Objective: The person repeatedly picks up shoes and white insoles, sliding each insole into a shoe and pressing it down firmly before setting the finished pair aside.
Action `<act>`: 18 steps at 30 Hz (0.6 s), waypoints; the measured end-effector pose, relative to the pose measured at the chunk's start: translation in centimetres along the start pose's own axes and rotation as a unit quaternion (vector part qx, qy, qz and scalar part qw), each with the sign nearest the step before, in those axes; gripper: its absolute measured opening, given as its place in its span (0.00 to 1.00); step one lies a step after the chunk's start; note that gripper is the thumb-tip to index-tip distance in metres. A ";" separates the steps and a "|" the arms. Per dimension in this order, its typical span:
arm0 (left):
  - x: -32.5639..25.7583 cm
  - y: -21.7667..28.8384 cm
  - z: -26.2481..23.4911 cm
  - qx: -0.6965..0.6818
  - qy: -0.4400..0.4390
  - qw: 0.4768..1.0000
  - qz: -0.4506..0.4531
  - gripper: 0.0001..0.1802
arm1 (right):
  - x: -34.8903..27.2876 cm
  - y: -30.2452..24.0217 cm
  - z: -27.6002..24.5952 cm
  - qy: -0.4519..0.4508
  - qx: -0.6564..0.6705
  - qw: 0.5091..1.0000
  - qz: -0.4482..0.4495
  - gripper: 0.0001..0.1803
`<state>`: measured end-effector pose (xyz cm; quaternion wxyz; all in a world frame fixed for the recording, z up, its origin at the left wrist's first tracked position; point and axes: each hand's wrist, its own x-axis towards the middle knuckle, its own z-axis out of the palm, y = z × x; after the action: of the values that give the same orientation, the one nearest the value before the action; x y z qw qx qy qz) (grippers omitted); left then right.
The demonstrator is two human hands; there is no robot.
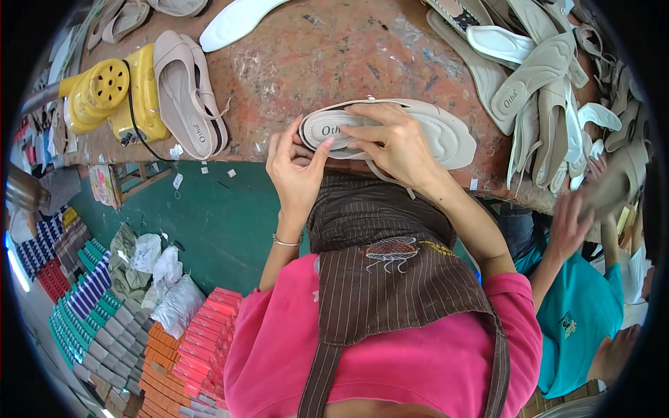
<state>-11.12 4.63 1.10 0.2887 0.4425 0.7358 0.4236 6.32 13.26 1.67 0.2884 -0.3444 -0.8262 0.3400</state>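
Note:
A beige shoe (460, 143) lies on its sole near the front edge of the worn table, its toe to the right. Inside it sits a pale cushioned insole (435, 139). My left hand (293, 157) grips the shoe's heel end, thumb on the insole and fingers round the outer side. My right hand (394, 139) reaches over the middle of the shoe, its fingers bent and pressing on the insole near the heel. A thin strap (390, 180) hangs from the shoe's near side over the table edge.
A pair of beige shoes (185, 97) stands left beside a yellow machine (104, 94) with a black cable. One loose white insole (237, 24) lies at the back. Shoes and insoles (533, 90) are heaped at right, where a co-worker in teal (578, 306) handles a shoe. Stacked boxes (209, 341) stand lower left.

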 end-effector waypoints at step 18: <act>2.4 -2.1 1.4 -0.086 0.036 0.993 -0.076 0.04 | 1.5 1.1 1.7 -0.168 -0.043 0.967 -0.189 0.21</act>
<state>-11.90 6.76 -1.51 0.3308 0.3435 0.7377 0.4779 4.62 14.35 0.18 0.1894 -0.1319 -0.9267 0.2966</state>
